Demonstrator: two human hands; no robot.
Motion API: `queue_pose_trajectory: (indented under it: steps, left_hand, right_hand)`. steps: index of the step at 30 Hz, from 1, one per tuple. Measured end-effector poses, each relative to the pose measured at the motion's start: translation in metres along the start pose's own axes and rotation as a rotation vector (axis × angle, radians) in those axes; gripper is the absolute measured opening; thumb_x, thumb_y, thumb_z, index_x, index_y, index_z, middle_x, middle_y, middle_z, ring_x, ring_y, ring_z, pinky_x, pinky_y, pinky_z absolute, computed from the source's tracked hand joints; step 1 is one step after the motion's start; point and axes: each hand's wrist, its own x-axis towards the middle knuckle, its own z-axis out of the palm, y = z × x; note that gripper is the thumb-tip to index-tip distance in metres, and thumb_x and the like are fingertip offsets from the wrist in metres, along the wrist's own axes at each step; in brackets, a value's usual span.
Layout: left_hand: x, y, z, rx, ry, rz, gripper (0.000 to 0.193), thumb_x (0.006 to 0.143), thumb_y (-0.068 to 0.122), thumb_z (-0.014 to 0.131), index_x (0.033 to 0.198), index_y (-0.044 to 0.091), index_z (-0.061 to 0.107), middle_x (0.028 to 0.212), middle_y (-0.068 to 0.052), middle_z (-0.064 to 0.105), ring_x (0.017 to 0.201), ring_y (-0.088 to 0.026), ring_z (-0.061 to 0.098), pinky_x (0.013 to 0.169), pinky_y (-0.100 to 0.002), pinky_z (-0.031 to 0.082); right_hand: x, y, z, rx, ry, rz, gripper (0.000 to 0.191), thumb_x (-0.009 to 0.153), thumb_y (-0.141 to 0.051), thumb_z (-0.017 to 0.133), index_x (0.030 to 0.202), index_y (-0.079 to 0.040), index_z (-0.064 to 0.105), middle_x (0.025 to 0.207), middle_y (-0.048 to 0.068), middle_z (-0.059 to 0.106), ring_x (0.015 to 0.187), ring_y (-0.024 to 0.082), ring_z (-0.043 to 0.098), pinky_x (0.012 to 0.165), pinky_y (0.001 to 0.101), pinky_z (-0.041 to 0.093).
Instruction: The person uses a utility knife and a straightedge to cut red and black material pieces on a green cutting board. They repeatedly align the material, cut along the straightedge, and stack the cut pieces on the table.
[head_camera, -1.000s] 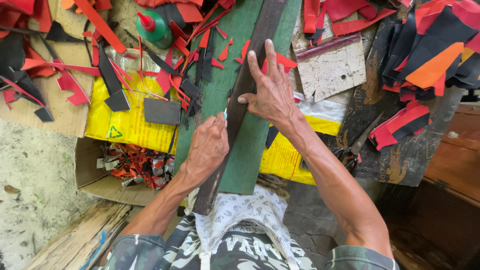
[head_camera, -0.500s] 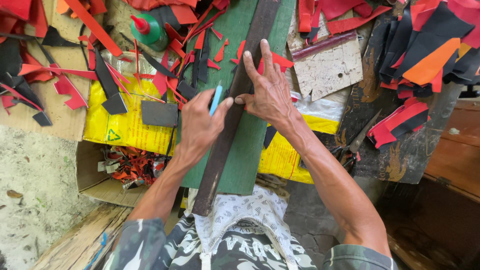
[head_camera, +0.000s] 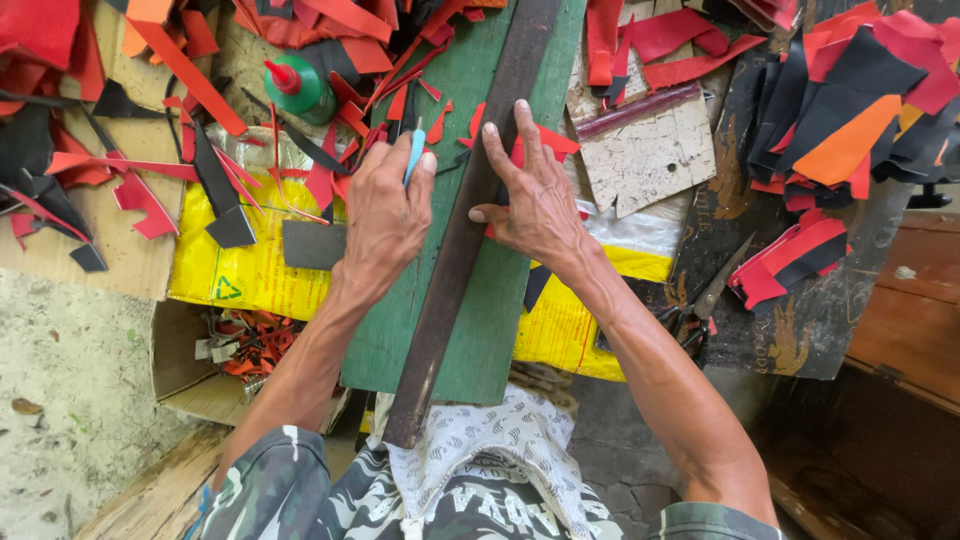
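Your left hand (head_camera: 385, 215) is clenched around a light blue cutter (head_camera: 414, 153), its tip poking up between your fingers, just beside the left edge of the long dark strip (head_camera: 470, 215). Your right hand (head_camera: 535, 200) lies flat with fingers spread, pressing that strip down onto the green board (head_camera: 480, 330) across your lap. Left of the board, an open cardboard box (head_camera: 180, 365) holds red and orange scraps (head_camera: 262, 342). A green glue bottle (head_camera: 300, 90) with a red tip stands beyond your left hand. Scissors (head_camera: 705, 300) lie to your right.
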Motion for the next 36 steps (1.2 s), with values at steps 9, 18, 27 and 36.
queue_pose_trajectory:
  steps: [9,18,27,36]
  left_hand:
    - [0.02,0.019,0.043,-0.478,-0.08,-0.207,0.027,0.101,0.015,0.062,0.121,-0.002,0.069,0.081,-0.01,0.064,0.056,-0.014,0.068,0.045,-0.031,0.054]
    - [0.026,0.009,0.05,-0.337,-0.125,-0.254,0.022,0.102,0.013,0.057,0.11,-0.002,0.07,0.074,-0.015,0.062,0.055,-0.023,0.066,0.05,-0.037,0.051]
    - [0.027,0.005,0.05,-0.202,-0.048,-0.095,0.019,0.101,0.01,0.06,0.11,-0.003,0.071,0.077,-0.023,0.062,0.067,-0.036,0.065,0.061,-0.044,0.046]
    - [0.036,0.004,0.052,-0.107,-0.09,-0.03,0.019,0.099,0.008,0.06,0.088,-0.005,0.066,0.074,-0.028,0.059,0.069,-0.045,0.062,0.06,-0.049,0.045]
  right_hand:
    - [0.002,0.001,-0.001,0.049,0.051,0.017,0.117,0.06,-0.027,0.097,0.157,-0.006,0.034,0.163,0.024,0.022,0.135,0.048,0.049,0.105,0.052,0.048]
    - [0.005,0.005,-0.007,0.071,-0.02,0.029,0.108,0.067,-0.029,0.095,0.156,-0.009,0.038,0.162,0.025,0.023,0.137,0.048,0.047,0.106,0.0498,0.047]
    - [0.005,0.002,-0.01,0.071,-0.039,0.05,0.108,0.067,-0.027,0.095,0.157,-0.01,0.037,0.163,0.023,0.022,0.136,0.047,0.048,0.105,0.05,0.048]
    - [0.005,0.003,-0.008,0.057,-0.03,0.034,0.107,0.068,-0.026,0.094,0.157,-0.009,0.037,0.162,0.024,0.022,0.136,0.048,0.048,0.103,0.0514,0.048]
